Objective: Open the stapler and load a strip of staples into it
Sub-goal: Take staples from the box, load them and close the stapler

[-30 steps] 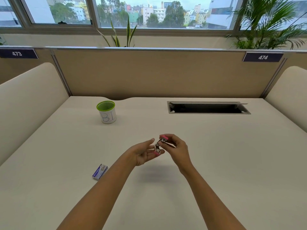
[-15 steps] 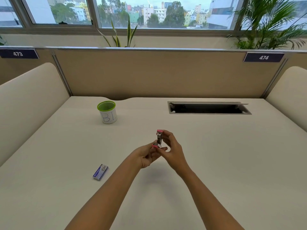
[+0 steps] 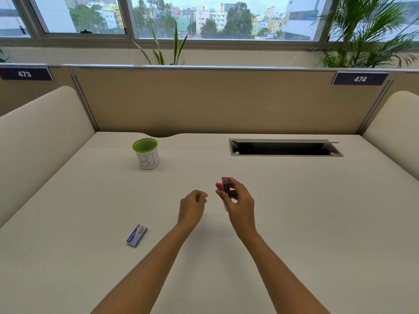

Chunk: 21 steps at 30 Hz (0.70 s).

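An open-plan office workstation. Beyond the fingers point(image 3: 223, 193) of the person's right hand point(image 3: 239, 206), a pale desk point(image 3: 294, 211) runs to a tan fabric partition point(image 3: 215, 100) carrying dark numbered seat plates, 473 point(image 3: 25, 74) and 474 point(image 3: 360, 79). A recessed cable slot point(image 3: 284, 148) is cut into the desk, far right of the fingers. A green-rimmed pen cup point(image 3: 147, 154) stands far left of them, and a small box point(image 3: 136, 235), probably staples, lies nearer, lower left. Potted plants point(image 3: 367, 35) and wide windows point(image 3: 204, 17) overlook city buildings.
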Each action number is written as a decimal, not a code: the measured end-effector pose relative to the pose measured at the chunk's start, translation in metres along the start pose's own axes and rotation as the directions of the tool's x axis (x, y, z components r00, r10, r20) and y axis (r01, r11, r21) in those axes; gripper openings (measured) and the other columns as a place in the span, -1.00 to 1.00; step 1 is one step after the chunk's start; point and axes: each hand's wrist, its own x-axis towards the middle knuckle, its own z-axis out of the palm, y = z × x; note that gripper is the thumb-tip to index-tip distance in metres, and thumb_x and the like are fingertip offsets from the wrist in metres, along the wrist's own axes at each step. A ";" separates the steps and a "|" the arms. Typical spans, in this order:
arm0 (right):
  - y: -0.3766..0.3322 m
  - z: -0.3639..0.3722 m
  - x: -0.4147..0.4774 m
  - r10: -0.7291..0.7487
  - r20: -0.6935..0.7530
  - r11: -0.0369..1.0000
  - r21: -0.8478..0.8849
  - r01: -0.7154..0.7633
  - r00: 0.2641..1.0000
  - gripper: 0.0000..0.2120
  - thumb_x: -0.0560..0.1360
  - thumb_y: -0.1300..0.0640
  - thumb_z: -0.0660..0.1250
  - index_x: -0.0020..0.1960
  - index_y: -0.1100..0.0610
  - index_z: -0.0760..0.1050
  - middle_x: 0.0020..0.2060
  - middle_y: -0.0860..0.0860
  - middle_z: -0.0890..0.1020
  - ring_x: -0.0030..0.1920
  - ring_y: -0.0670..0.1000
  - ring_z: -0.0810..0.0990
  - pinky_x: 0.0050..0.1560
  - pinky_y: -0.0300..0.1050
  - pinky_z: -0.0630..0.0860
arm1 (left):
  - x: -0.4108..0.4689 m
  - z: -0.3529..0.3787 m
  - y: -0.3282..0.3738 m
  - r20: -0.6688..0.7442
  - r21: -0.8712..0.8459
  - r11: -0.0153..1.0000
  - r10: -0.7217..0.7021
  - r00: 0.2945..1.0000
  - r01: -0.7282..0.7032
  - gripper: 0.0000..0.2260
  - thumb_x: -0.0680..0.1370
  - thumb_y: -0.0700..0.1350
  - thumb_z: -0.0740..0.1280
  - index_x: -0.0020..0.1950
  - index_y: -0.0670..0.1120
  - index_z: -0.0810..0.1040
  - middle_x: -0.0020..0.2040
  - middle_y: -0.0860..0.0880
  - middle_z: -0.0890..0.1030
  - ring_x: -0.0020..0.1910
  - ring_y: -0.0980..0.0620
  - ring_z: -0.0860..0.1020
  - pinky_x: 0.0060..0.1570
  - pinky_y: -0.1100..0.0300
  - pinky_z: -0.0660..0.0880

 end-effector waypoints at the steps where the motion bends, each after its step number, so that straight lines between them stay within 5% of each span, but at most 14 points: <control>1: 0.002 0.000 0.000 -0.001 -0.003 1.000 -0.018 0.001 1.000 -0.68 0.45 0.08 0.40 0.19 0.00 0.49 0.00 -0.12 0.57 -0.03 -0.13 0.57 -0.03 -0.47 0.48 | 0.000 0.000 -0.006 -0.026 0.117 0.990 0.085 0.996 -0.081 -0.77 0.60 -0.13 0.15 0.13 -0.15 0.54 0.04 -0.10 0.63 0.03 -0.04 0.58 -0.04 0.24 0.43; 4: 0.006 0.000 0.002 -0.001 -0.002 0.998 -0.062 0.001 1.000 -0.69 0.46 0.06 0.39 0.20 0.00 0.49 -0.02 -0.13 0.56 0.00 -0.10 0.57 0.02 -0.37 0.50 | 0.003 0.001 -0.024 0.043 0.380 0.893 0.243 0.969 -0.241 -0.73 0.61 -0.10 0.11 0.23 -0.12 0.50 0.22 -0.09 0.57 0.18 -0.04 0.51 0.16 0.17 0.40; 8: 0.011 0.001 0.003 -0.009 -0.013 0.991 -0.132 0.007 1.000 -0.70 0.47 0.03 0.37 0.19 0.00 0.48 -0.05 -0.09 0.55 0.01 -0.07 0.54 0.04 -0.24 0.51 | 0.009 0.000 -0.045 0.135 0.566 0.763 0.288 0.948 -0.312 -0.67 0.62 -0.10 0.07 0.35 -0.15 0.38 0.36 -0.10 0.45 0.34 -0.05 0.39 0.34 0.14 0.26; 15: 0.016 0.005 0.005 -0.011 -0.059 0.977 -0.214 -0.002 0.998 -0.69 0.47 0.00 0.36 0.19 0.04 0.49 -0.08 -0.05 0.54 -0.01 -0.05 0.50 0.00 -0.26 0.48 | 0.004 0.003 -0.069 0.158 0.594 0.756 0.225 0.961 -0.275 -0.59 0.63 -0.06 0.01 0.46 -0.14 0.18 0.50 -0.08 0.21 0.48 -0.02 0.16 0.45 0.14 0.07; 21: 0.022 0.006 0.006 0.005 -0.082 0.968 -0.249 -0.025 0.997 -0.68 0.47 0.04 0.37 0.20 0.07 0.51 -0.08 -0.01 0.53 0.00 -0.03 0.49 0.00 -0.25 0.45 | 0.004 0.005 -0.081 0.134 0.578 0.761 0.269 0.954 -0.296 -0.36 0.49 0.16 -0.22 0.46 -0.13 0.21 0.49 -0.08 0.24 0.48 -0.03 0.19 0.45 0.14 0.08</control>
